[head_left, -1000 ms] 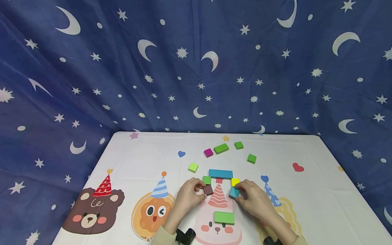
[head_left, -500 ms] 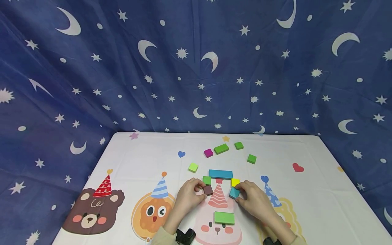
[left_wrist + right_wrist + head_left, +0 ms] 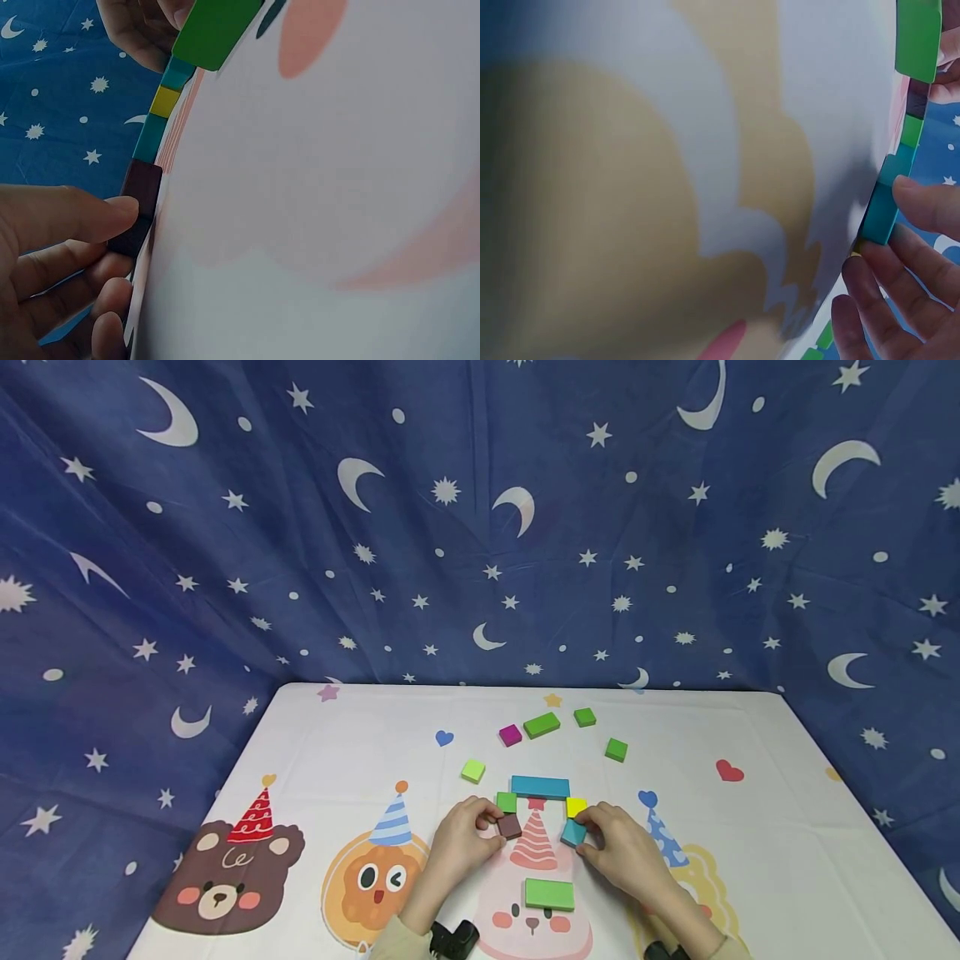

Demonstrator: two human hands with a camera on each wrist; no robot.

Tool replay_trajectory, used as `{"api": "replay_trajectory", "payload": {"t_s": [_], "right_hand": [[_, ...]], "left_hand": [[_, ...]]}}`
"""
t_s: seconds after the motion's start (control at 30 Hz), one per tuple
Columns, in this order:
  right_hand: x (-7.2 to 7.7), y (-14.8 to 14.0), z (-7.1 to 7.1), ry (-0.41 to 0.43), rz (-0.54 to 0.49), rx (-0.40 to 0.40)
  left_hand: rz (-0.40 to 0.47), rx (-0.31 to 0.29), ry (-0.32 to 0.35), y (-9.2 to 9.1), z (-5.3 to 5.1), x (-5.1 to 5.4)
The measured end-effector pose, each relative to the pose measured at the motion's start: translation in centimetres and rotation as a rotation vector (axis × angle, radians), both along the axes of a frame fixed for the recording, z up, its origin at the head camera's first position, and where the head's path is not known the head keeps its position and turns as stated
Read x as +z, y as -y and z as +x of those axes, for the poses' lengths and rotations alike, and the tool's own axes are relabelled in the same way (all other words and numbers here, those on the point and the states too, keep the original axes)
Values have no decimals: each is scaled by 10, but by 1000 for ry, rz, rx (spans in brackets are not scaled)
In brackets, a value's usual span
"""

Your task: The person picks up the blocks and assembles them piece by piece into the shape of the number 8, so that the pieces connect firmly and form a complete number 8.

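Head view, brown block [image 3: 509, 827] pinched by left hand [image 3: 461, 843], blue cube [image 3: 572, 833] by right hand [image 3: 624, 852]

A dark blue, creased fabric curtain [image 3: 450, 518] with white moons and stars hangs behind a white cloth-covered table [image 3: 810, 860].
The curtain fills from nine o'clock through twelve to three; the table is at six, with a printed brown bear face [image 3: 228, 881] near eight and a printed red heart [image 3: 730, 770] near four.

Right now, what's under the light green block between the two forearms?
The light green block lies on the white cloth, over part of a pink printed face whose nose and cheeks show. Whatever is directly beneath is covered.
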State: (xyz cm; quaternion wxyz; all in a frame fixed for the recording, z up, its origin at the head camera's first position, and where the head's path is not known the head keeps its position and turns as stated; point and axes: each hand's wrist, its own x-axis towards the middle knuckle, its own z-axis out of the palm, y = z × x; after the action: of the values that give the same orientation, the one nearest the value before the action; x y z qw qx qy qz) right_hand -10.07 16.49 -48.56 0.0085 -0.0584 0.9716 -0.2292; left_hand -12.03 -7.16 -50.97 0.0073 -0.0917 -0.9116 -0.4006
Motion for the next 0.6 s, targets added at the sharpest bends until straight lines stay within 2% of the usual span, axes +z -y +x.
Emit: {"api": "replay_trajectory", "payload": {"t_s": [0.6], "right_hand": [[0,0,-1,0,0,-9]], "left_hand": [[-6,0,2,0,0,-1]]}}
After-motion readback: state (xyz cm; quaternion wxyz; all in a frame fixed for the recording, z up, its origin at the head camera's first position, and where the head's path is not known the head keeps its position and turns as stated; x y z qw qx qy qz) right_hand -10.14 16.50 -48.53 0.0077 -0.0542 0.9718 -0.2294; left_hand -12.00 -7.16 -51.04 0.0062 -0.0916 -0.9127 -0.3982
